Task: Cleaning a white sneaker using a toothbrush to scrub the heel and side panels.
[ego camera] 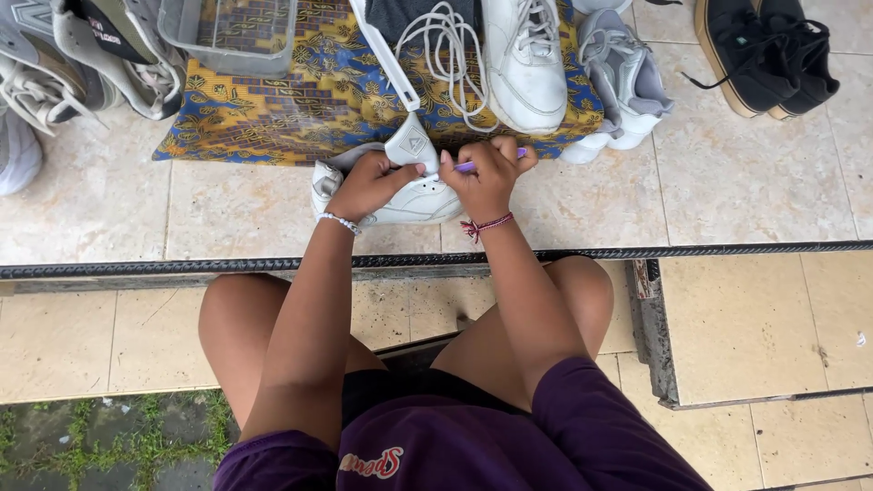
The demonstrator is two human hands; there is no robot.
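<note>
On a pale tiled floor (109,209) beside a patterned cloth (300,100), the left hand (368,186) clasps a white shoe (409,195) while the right hand (486,173) grips a purple brush (468,166), fingers closed, apparently mid-scrub, needing steady pressure.

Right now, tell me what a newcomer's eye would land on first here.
At the centre, the left hand steadies a white sneaker on the tiled floor while the right hand grips a thin purple tool against it. Just behind lies a bright blue and yellow patterned cloth bearing another white sneaker with loose laces, and black shoes sit at top right.
</note>
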